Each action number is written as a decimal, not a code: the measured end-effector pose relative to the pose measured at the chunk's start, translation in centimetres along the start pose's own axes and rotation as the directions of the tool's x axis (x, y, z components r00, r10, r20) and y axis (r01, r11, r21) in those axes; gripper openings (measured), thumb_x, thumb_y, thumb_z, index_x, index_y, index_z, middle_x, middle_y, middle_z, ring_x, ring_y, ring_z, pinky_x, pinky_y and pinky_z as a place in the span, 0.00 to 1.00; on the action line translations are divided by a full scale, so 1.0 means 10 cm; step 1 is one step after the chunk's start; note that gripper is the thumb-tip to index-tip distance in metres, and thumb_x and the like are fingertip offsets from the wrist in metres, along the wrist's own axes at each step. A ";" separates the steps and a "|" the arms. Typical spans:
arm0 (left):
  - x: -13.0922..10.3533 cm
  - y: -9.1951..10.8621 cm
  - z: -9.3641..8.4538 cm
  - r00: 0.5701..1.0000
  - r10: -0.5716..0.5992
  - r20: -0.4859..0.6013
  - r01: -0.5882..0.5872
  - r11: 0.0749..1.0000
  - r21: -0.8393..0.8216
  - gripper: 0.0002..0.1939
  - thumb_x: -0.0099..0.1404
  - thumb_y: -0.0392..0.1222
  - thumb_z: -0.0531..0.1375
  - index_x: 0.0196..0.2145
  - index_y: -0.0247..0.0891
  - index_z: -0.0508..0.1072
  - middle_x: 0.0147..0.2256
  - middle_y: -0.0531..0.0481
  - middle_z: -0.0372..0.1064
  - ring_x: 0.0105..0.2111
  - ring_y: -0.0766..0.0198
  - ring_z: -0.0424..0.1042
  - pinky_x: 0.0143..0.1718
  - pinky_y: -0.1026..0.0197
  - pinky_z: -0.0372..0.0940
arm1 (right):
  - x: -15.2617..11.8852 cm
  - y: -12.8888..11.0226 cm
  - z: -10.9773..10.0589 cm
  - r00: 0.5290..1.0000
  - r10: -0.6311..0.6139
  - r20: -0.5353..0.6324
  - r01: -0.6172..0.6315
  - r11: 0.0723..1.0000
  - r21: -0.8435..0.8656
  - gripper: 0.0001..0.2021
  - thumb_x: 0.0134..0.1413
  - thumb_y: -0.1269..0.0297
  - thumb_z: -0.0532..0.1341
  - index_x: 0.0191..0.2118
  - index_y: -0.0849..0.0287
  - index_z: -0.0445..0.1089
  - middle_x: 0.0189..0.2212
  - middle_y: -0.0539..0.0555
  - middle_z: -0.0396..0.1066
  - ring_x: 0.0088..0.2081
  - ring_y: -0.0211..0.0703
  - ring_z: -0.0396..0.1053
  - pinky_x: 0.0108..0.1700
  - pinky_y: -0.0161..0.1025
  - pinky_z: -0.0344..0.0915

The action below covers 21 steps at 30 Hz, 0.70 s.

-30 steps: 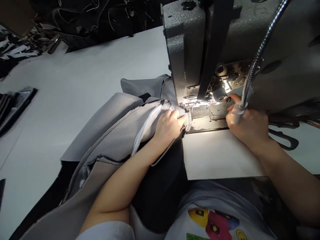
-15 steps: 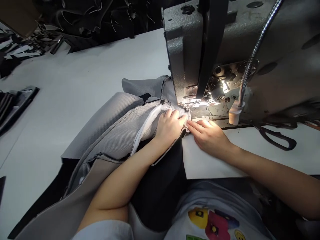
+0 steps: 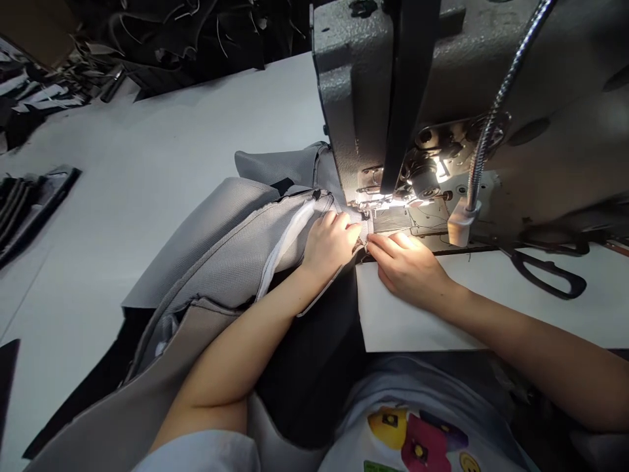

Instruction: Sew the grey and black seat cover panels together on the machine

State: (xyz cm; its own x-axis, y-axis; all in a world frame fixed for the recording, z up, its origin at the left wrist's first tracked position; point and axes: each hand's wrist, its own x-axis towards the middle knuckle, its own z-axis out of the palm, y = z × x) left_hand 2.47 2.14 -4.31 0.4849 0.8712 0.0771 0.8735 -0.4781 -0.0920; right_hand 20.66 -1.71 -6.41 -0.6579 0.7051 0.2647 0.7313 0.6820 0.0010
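Observation:
Grey mesh fabric with dark seams and a white strip lies bunched on the table, its right edge under the lit needle area of a sewing machine. My left hand is closed on the fabric just in front of the needle area, fingers curled. Close to its right, my right hand pinches the fabric's edge between thumb and fingertips. A black panel of the same piece hangs over the table's front edge beneath my left forearm.
Black scissors lie right of my right hand. A lamp on a flexible metal neck hangs before the machine. Dark fabric pieces are stacked at the left; more dark material and scraps lie at the back.
My left hand has shifted slightly left and its thumb sits a little apart from my right fingertips. Both hands keep hold of the fabric; the view has moved slightly.

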 end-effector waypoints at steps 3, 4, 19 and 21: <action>-0.01 0.00 0.03 1.000 0.005 -0.013 -0.005 1.000 -0.007 0.13 0.70 0.39 0.53 0.37 0.40 0.78 0.36 0.43 0.70 0.41 0.52 0.66 0.38 0.54 0.61 | 0.00 0.00 -0.01 1.000 0.005 -0.007 -0.006 1.000 -0.030 0.17 0.59 0.75 0.52 0.52 0.69 0.69 0.51 0.60 0.71 0.40 0.50 0.62 0.39 0.44 0.56; -0.01 0.00 0.03 1.000 0.004 -0.012 -0.004 1.000 -0.010 0.13 0.70 0.39 0.53 0.37 0.40 0.78 0.36 0.43 0.70 0.41 0.52 0.66 0.38 0.54 0.61 | 0.00 0.00 -0.01 1.000 0.006 -0.009 -0.007 0.999 -0.037 0.17 0.59 0.75 0.52 0.52 0.68 0.70 0.50 0.59 0.71 0.39 0.50 0.62 0.38 0.44 0.56; 0.26 0.03 0.00 0.992 -0.070 0.103 0.076 0.996 -0.054 0.14 0.70 0.35 0.49 0.39 0.33 0.75 0.40 0.38 0.72 0.42 0.52 0.71 0.41 0.55 0.64 | 0.01 0.02 0.04 0.985 0.167 -0.048 -0.170 0.984 -0.058 0.18 0.57 0.73 0.55 0.51 0.59 0.72 0.29 0.56 0.70 0.31 0.45 0.64 0.28 0.41 0.46; 0.24 0.03 -0.06 0.990 -0.073 0.118 0.085 0.992 -0.096 0.14 0.70 0.33 0.48 0.38 0.32 0.74 0.40 0.39 0.73 0.42 0.54 0.72 0.43 0.57 0.64 | 0.03 0.06 0.04 0.985 0.170 -0.033 -0.172 0.984 -0.039 0.18 0.57 0.73 0.54 0.51 0.59 0.72 0.29 0.57 0.70 0.32 0.46 0.65 0.28 0.41 0.47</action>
State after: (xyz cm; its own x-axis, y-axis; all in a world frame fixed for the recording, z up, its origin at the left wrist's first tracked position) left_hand 3.92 4.06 -3.51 0.4113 0.9109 -0.0342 0.9115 -0.4112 0.0105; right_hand 20.80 -0.98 -6.73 -0.5174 0.8040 0.2929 0.8398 0.5428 -0.0065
